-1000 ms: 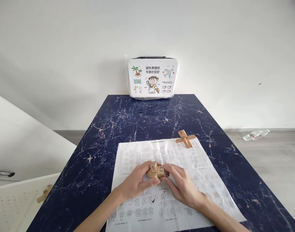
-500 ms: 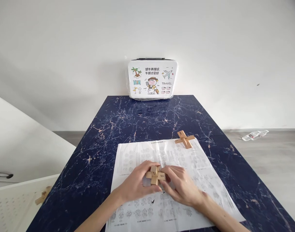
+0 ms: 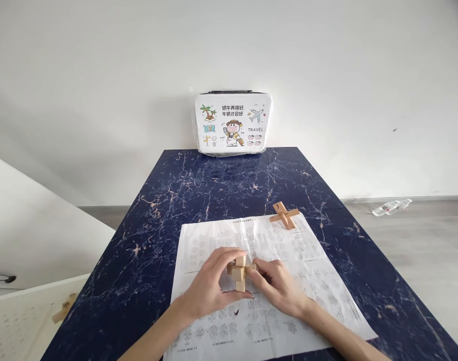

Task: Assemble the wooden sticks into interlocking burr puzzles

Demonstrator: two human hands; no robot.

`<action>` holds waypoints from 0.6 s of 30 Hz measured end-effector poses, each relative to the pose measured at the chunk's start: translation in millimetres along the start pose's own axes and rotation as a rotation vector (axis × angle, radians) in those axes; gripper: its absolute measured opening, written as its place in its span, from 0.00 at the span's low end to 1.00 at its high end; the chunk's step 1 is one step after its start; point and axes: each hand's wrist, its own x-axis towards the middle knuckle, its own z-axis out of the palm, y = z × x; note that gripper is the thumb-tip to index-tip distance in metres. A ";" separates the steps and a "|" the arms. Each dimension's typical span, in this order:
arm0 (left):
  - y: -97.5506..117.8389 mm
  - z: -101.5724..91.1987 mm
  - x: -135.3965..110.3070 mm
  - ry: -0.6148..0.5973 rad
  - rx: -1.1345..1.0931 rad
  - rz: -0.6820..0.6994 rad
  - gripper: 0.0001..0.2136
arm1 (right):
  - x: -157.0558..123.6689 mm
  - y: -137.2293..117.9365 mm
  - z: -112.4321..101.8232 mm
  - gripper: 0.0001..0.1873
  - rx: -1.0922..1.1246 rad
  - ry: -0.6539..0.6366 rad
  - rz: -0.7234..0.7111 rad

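A small wooden interlocking puzzle (image 3: 239, 272) of pale crossed bars is held between both hands, just above a white printed instruction sheet (image 3: 300, 255). My left hand (image 3: 210, 288) curls its fingers around the puzzle's left side, thumb underneath. On the puzzle's right side, the fingers of my right hand (image 3: 279, 288) pinch it. A second wooden cross puzzle (image 3: 284, 215), marked with a digit, lies on the sheet's far right corner, apart from both hands.
The sheet lies on a dark blue marbled table (image 3: 199, 185). A white illustrated case (image 3: 232, 123) stands at the table's far edge against the wall. A white perforated surface with a wooden piece (image 3: 63, 310) is at lower left. A plastic bottle (image 3: 390, 206) lies on the floor at right.
The puzzle has been turned in my hands, so one bar now stands upright. Both hands stay closed on it in the same spot.
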 end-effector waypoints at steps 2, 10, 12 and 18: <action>-0.4 -0.1 -0.4 0.001 0.008 0.003 0.36 | 0.0 -0.1 -0.7 0.27 0.009 0.004 0.002; 2.2 -1.5 0.8 0.024 0.021 -0.011 0.35 | -0.2 0.2 -2.6 0.28 -0.005 0.001 0.017; 2.2 -1.3 1.4 0.036 0.031 -0.013 0.35 | -0.2 0.5 -2.9 0.28 0.001 -0.008 0.027; 3.2 -2.3 2.9 0.104 0.078 -0.007 0.33 | 1.3 1.6 -6.1 0.31 0.060 0.034 0.096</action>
